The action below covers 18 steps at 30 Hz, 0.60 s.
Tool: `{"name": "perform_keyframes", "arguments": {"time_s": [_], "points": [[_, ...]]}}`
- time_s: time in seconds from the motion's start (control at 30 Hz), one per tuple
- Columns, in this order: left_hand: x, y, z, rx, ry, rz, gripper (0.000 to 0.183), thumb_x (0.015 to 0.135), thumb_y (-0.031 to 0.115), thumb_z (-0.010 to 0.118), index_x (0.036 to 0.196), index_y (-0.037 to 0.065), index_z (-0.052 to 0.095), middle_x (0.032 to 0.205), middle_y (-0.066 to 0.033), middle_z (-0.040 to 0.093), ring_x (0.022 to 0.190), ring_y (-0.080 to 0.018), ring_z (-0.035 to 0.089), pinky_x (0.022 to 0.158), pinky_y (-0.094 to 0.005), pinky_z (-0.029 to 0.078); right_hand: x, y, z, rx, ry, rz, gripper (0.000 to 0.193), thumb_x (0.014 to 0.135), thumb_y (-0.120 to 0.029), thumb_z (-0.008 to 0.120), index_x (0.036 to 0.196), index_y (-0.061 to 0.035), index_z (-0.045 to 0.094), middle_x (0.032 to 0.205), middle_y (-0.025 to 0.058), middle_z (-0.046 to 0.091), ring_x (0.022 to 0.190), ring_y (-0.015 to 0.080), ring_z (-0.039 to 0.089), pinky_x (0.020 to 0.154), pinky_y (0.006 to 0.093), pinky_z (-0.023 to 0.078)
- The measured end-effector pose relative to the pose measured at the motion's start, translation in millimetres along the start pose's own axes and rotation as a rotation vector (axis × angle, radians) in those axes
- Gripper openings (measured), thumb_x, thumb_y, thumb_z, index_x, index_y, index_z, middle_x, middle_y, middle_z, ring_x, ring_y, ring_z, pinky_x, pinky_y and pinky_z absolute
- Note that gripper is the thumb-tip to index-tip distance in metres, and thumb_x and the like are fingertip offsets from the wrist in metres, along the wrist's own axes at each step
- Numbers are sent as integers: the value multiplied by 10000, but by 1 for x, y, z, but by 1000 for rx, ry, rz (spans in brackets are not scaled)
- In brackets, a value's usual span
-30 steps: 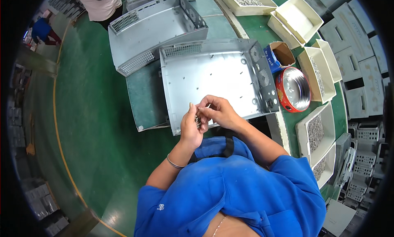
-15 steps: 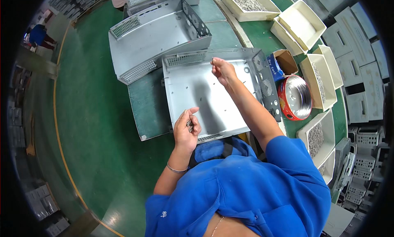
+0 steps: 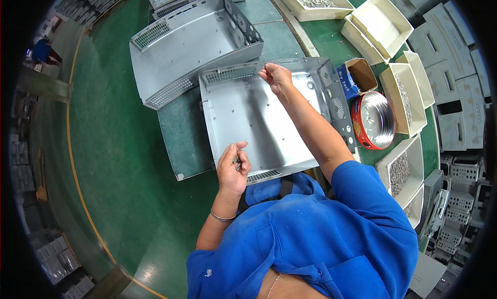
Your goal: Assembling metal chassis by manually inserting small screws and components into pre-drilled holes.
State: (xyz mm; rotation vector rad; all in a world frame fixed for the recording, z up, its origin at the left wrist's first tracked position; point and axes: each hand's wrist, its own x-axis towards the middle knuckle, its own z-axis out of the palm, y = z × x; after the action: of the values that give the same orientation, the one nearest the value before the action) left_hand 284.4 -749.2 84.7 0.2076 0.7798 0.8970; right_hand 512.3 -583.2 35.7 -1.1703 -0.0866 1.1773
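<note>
A grey sheet-metal chassis tray (image 3: 228,128) with perforated walls lies in front of me, small studs dotting its floor. My right hand (image 3: 277,77) reaches over it to the far wall. Its thumb and forefinger are pinched on a tiny dark piece, too small to name, close to that wall's upper edge. Over the near left corner, my left hand (image 3: 234,168) is curled with the palm up, cupping several small metal pieces (image 3: 237,163) that look like studs. The fingers partly hide them.
A second grey chassis (image 3: 191,45) stands beyond on the left, with more behind it. To the right are a red round tin (image 3: 357,122), a blue cardboard box (image 3: 346,81) and cream bins (image 3: 387,167) of small metal parts. Green floor (image 3: 108,144) lies left.
My right hand has moved slightly left and farther along the far wall, still pinched. The left hand has stayed nearly in place. The whole view has shifted slightly.
</note>
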Motion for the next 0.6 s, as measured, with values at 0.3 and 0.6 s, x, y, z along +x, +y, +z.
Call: {"name": "perform_keyframes", "arguments": {"time_s": [0.3, 0.6], "points": [[3, 0, 1, 17, 21, -12, 268, 894, 237, 435, 936, -13, 522, 609, -26, 473, 484, -100, 414, 427, -213, 303, 7, 1, 12, 142, 60, 16, 148, 782, 51, 456, 927, 73, 477, 779, 133, 549, 611, 191, 574, 500, 259, 546], [0, -12, -14, 6, 12, -49, 270, 884, 255, 461, 963, 9, 537, 629, 2, 466, 499, -89, 414, 436, -199, 314, 17, 10, -16, -50, -151, -24, 125, 833, -89, 549, 870, 14, 488, 709, 91, 551, 523, 116, 508, 429, 207, 445]]}}
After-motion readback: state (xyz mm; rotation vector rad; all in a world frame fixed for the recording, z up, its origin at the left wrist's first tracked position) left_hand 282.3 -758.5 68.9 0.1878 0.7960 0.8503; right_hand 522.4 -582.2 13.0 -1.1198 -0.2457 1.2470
